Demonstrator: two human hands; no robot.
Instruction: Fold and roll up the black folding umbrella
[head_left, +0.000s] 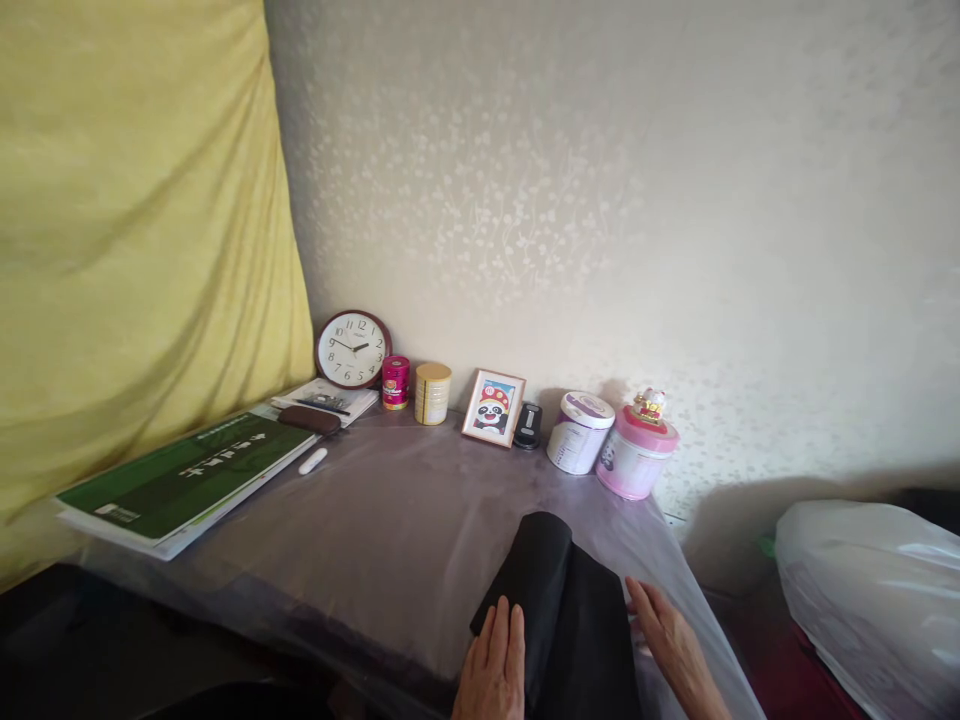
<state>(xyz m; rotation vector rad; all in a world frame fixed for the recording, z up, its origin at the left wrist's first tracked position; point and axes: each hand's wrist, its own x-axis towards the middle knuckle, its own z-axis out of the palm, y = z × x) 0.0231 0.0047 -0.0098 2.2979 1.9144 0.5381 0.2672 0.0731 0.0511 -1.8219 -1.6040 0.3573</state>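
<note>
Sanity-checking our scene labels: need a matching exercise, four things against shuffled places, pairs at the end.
Things
1. Clock
2. Figurine
3. Picture frame
4. Black sheet

Places
A. Touched by the left hand
B. Between the yellow can and the white tub
C. On top of the pink tub
D. Just left of the red can in the picture

Pairs: 1-D, 2-C, 3-B, 4-A

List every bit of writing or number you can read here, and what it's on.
"1" to "12": clock; the small lettering on its face is unreadable.
Green book: pale writing, too blurred.
Red can, yellow can, white tub: print too small.
Framed picture: lettering too small.
</note>
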